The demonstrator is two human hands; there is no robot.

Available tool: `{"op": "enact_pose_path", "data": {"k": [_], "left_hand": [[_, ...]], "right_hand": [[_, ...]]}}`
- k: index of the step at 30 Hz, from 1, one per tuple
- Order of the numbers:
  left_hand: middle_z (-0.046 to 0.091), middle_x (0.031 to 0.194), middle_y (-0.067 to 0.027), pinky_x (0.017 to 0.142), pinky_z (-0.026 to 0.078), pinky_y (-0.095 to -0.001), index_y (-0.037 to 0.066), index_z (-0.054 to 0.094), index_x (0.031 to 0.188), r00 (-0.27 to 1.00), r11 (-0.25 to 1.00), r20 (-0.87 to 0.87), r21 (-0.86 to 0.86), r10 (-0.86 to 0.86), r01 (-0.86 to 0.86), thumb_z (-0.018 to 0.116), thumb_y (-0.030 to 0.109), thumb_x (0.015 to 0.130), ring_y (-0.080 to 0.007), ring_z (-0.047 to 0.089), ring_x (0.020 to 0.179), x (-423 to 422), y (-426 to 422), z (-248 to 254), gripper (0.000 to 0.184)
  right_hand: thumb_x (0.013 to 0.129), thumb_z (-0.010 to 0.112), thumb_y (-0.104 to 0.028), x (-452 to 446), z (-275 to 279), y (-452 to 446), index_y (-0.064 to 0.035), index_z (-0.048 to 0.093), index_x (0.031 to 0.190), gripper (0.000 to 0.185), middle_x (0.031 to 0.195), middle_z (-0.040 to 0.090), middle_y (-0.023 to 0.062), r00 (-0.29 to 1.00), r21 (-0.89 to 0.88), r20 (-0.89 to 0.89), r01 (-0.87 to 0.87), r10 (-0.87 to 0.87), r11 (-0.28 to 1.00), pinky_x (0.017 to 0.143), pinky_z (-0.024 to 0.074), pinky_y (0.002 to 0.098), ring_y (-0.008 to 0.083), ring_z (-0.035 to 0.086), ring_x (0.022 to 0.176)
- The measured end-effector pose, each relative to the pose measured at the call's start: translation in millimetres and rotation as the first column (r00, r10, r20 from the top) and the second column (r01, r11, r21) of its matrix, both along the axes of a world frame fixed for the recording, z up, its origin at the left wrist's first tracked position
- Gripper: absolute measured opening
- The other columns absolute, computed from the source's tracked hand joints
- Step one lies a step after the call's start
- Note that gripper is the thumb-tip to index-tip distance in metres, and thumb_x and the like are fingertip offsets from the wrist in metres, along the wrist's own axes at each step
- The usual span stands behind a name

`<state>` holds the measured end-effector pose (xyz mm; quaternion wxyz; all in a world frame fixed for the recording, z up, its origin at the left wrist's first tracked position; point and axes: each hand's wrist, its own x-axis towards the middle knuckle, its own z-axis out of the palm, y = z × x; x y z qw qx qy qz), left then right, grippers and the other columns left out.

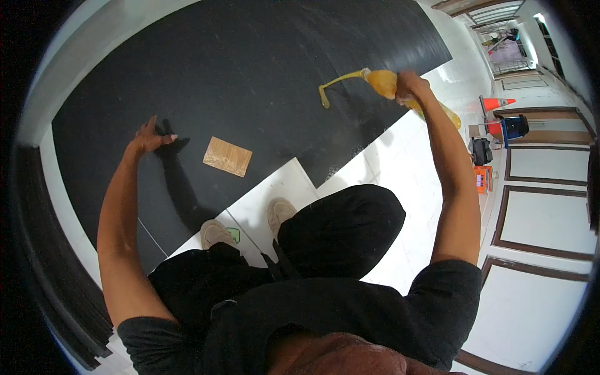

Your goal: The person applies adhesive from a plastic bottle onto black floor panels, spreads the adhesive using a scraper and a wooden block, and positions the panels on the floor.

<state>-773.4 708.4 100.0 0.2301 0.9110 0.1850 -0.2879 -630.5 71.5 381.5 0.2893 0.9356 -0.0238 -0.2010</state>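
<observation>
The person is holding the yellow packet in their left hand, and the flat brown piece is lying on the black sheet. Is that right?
Not quite: the head view shows the right hand holding the yellow packet, while the left hand is open. The flat brown piece is indeed lying on the black sheet.

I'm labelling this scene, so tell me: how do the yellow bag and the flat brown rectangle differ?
Shape: the yellow bag bulges, while the brown rectangle is flat with straight edges. Place: the bag is in the right hand; the rectangle lies on the black sheet. State: yellow goo strings from the bag; none runs from the rectangle. Shared: the left hand holds neither.
</observation>
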Motion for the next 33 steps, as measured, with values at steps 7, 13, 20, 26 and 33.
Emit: {"op": "enact_pose_path", "data": {"k": [7,13,20,26,33], "left_hand": [[0.021,0.165,-0.0204,0.122,0.020,-0.0610,0.015,0.017,0.161,0.999,0.999,-0.031,0.035,-0.018,0.019,0.084,0.061,0.069,-0.0444,0.015,0.152,-0.1,-7.7,-4.0,0.123],[0.022,0.164,-0.0232,0.121,0.022,-0.0614,0.009,0.019,0.160,1.000,0.993,-0.018,-0.119,-0.009,0.007,0.085,0.060,0.068,-0.0448,0.019,0.151,6.0,-6.8,-7.2,0.124],[0.031,0.158,-0.0282,0.120,0.025,-0.0570,0.001,0.024,0.157,0.997,0.912,0.066,-0.403,-0.049,0.072,0.079,0.068,0.070,-0.0417,0.029,0.148,30.3,-118.0,84.4,0.123],[0.054,0.140,-0.0216,0.109,0.043,-0.0468,0.001,0.034,0.149,0.950,0.571,0.184,-0.764,-0.252,0.300,0.092,0.045,0.067,-0.0336,0.054,0.128,51.7,-236.5,124.9,0.110],[0.066,0.123,-0.0152,0.097,0.052,-0.0425,0.005,0.046,0.140,0.892,0.789,0.371,-0.453,-0.257,0.416,0.091,0.022,0.060,-0.0292,0.064,0.112,89.0,-227.2,142.3,0.093]], "right_hand": [[0.056,0.085,-0.010,-4.4,-21.8,-25.8,-0.0049,0.068,0.112,0.059,0.104,0.073,0.0138,0.993,0.325,-0.100,0.094,-0.064,0.941,0.087,0.0567,0.0429,0.0328,0.070,0.097],[0.070,0.077,-0.010,-33.0,-10.3,8.6,-0.0035,0.064,0.112,0.045,0.098,0.071,0.0122,0.925,0.914,-0.336,0.366,-0.178,0.176,0.082,0.0585,0.0408,0.0274,0.070,0.086],[0.083,0.072,-0.009,-64.8,-120.7,77.7,-0.0006,0.057,0.120,0.040,0.107,0.068,0.0152,0.715,0.420,-0.691,0.518,0.107,-0.745,0.092,0.0572,0.0455,0.0282,0.069,0.098],[0.084,0.072,-0.018,-85.2,-194.7,211.8,-0.0037,0.058,0.120,0.042,0.112,0.065,0.0129,0.736,0.178,-0.671,0.285,0.095,-0.942,0.092,0.0552,0.0504,0.0302,0.067,0.102],[0.086,0.074,-0.033,-67.9,-181.7,236.8,-0.0123,0.055,0.131,0.053,0.120,0.062,0.0084,0.836,0.377,-0.547,0.292,0.042,-0.879,0.081,0.0509,0.0469,0.0245,0.062,0.106]]}}
